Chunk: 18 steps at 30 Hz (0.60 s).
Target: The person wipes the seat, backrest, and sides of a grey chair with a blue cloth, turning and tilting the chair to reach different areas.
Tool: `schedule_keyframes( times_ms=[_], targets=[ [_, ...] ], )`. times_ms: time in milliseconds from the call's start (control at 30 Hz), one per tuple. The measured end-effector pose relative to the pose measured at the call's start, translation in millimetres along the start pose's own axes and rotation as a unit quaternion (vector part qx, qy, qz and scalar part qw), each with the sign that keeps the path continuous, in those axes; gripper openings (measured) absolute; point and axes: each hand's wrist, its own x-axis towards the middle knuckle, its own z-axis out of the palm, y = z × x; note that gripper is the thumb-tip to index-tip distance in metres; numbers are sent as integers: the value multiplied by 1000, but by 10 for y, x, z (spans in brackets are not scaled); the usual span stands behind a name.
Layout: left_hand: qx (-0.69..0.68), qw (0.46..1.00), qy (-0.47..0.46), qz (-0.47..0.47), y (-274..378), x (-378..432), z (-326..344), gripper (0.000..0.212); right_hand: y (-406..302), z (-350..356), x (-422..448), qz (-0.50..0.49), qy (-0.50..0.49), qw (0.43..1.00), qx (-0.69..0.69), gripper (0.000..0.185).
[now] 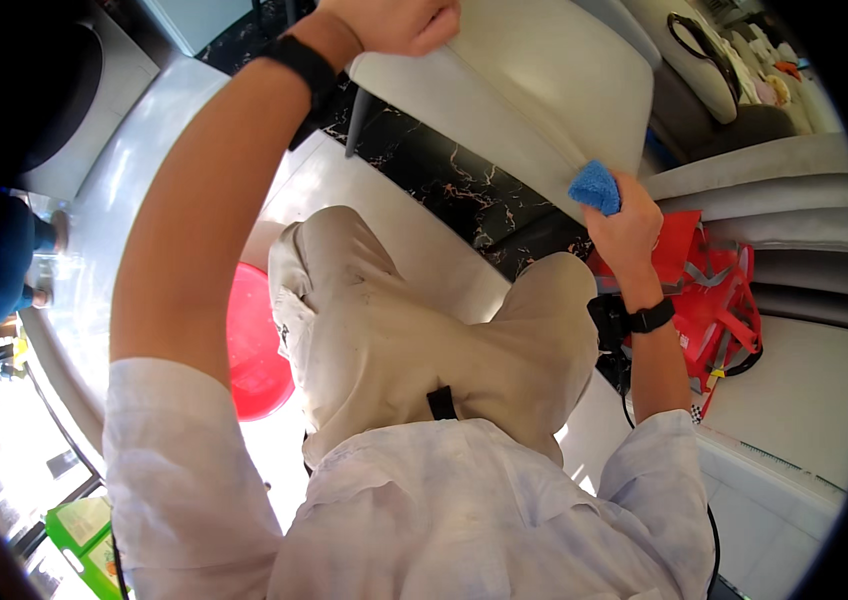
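Observation:
A folded blue microfiber cloth (595, 187) is gripped in my right hand (626, 229), at the near right edge of a pale upholstered chair (544, 82). The cloth overlaps the chair's edge in the picture. My left hand (398, 22) is at the upper left side of the chair, partly cut off by the top of the view. Its fingers are curled, and whether they grip the chair is hidden. One dark chair leg (358, 124) shows below the seat. Both wrists wear black straps.
Red bags (716, 300) with grey straps lie to the right by pale stacked cushions (769, 187). A red basin (253, 345) stands left of my knees. Black marbled trim (469, 180) crosses the pale floor. Another person's legs (19, 247) appear at far left.

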Motion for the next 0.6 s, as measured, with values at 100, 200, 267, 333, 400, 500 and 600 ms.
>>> schedule_keyframes(
  times_ms=[100,200,267,333,400,500,600],
  targets=[
    [13,997,-65,-34,-161,-48,30,12,-276,44,-45,-2,-5,1000,-11,28],
    [86,992,-58,-70,-381,-125,135,20,-627,187,23,4,-11,1000,-19,25],
    [123,989,8,-82,-405,-203,317,27,-885,297,64,14,-18,999,-31,24],
    [284,915,50,-281,-367,-302,535,42,-1129,467,247,12,-28,999,-19,24],
    [261,880,-52,-395,-588,-559,808,49,-1484,591,428,28,-43,999,14,23],
    [-16,765,-97,-636,-8,-239,930,65,-1342,679,436,90,-71,993,4,23],
    [-130,677,-57,-722,92,-177,704,72,-1336,676,424,95,-62,991,68,24]
  ],
)
